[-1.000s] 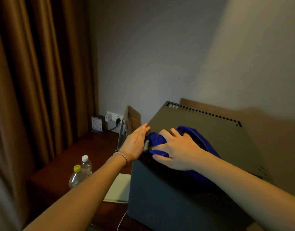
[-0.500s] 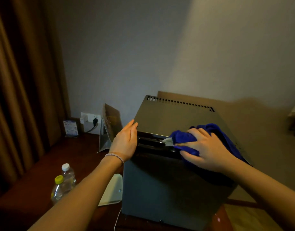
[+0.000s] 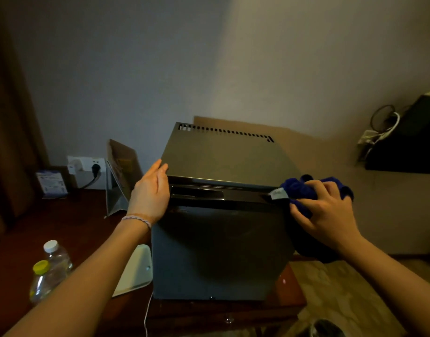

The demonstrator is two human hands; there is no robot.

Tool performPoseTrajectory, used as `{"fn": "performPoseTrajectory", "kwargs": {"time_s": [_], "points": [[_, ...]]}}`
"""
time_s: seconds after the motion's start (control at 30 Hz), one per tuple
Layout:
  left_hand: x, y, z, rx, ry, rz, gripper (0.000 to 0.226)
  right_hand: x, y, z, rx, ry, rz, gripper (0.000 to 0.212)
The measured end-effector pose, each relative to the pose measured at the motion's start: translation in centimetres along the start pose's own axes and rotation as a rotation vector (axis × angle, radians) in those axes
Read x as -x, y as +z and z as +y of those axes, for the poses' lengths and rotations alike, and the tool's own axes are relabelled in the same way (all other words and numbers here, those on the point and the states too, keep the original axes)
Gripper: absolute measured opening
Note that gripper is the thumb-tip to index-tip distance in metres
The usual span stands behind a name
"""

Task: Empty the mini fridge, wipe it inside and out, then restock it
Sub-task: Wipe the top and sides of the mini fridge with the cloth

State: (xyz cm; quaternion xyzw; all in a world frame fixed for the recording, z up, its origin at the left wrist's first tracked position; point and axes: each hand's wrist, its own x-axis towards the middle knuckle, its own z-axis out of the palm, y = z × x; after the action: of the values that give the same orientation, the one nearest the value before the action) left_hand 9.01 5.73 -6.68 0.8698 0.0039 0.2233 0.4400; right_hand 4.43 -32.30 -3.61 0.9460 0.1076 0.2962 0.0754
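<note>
The dark mini fridge (image 3: 221, 249) stands on a wooden desk (image 3: 70, 229) with its door closed and a slotted vent along the back of its top. My left hand (image 3: 149, 193) lies flat against the fridge's upper left front corner, fingers straight. My right hand (image 3: 323, 215) grips a bunched blue cloth (image 3: 299, 188) at the upper right front corner, against the door's top edge. A small white tag sticks out of the cloth. Two clear plastic bottles (image 3: 51, 268), one white-capped and one yellow-capped, stand on the desk to the left.
A white flat item (image 3: 136, 271) lies on the desk beside the fridge's left side. A clear stand-up sign (image 3: 119, 176), a wall socket with plugs (image 3: 86, 165) and a small card (image 3: 52, 184) sit behind. A curtain hangs at far left; a dark box (image 3: 408, 142) with cables is at right.
My right hand has slid the blue cloth rightward along the door's top edge, from the left corner to the right corner. My left hand stays at the left corner. The view has shifted right.
</note>
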Motion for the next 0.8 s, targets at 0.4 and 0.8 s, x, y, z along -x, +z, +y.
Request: {"fn": "performPoseTrajectory", "kwargs": {"time_s": [0.4, 0.8], "points": [[0.3, 0.4, 0.7, -0.028, -0.025, 0.035, 0.047, -3.4, -1.3, -9.6, -0.285, -0.035, -0.168, 0.055], [0.4, 0.3, 0.6, -0.039, -0.045, 0.042, 0.046, 1.2, 2.5, -4.1, 0.024, -0.099, 0.123, 0.047]]}}
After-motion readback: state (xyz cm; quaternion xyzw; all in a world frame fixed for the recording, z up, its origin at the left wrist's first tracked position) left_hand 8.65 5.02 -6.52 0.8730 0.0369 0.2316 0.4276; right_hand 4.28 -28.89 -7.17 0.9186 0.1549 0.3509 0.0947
